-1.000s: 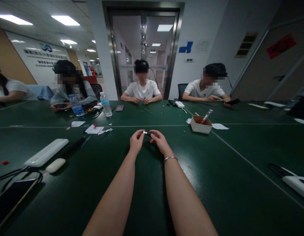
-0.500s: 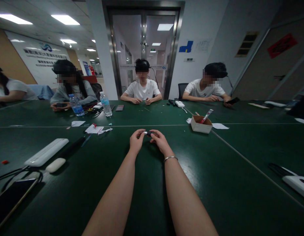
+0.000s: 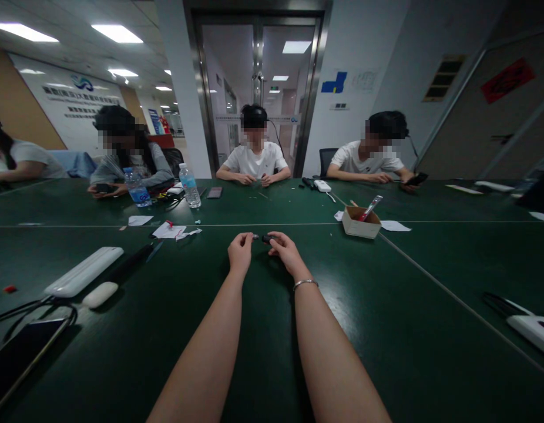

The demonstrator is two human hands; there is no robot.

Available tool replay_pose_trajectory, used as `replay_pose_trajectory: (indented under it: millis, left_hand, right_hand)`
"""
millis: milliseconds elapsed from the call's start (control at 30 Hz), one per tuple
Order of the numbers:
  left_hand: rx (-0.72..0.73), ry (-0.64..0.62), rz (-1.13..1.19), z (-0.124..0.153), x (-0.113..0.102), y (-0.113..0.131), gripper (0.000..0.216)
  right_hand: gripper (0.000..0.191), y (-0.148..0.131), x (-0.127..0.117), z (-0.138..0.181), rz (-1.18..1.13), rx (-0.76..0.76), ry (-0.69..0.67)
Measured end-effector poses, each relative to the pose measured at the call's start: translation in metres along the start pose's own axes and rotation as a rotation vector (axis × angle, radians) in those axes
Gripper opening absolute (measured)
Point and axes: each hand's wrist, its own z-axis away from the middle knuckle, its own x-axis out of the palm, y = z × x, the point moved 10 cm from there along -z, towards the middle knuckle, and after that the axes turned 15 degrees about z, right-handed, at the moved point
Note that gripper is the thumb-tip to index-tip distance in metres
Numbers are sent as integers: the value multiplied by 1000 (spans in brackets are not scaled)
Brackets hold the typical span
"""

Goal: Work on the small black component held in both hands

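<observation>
Both my arms reach out over the dark green table [image 3: 386,305]. My left hand [image 3: 239,252] pinches a tiny piece with a light tip [image 3: 255,237] between thumb and fingers. My right hand [image 3: 286,251], with a thin bracelet on the wrist, pinches a small dark part [image 3: 267,239]. A narrow gap shows between the two pieces, just above the table top. I cannot make out what the pieces are.
A small cardboard box [image 3: 361,224] with a red-tipped tool stands to the right. At left lie a white bar [image 3: 83,271], a white oval case [image 3: 99,295], cables and a phone [image 3: 20,357]. Water bottles [image 3: 190,186] and paper scraps sit farther back. Several people sit along the far side.
The two pieces were joined between my fingertips; now they are slightly apart, my left hand having shifted a little to the left.
</observation>
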Motion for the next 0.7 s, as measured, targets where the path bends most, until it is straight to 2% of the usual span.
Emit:
replay_pose_trajectory:
  millis: [133,533,700]
  left_hand:
    - [22,-67,-15,2,10,1,28]
    - [31,-80,-12,4,12,5,26]
    - [37,-75,-6,0,12,-2,26]
  right_hand:
    - [37,-3,3,1,19,-14,-20]
    - [37,-7,4,3,28,-20,-36]
    - [37,-7,4,2,38,-28,-38]
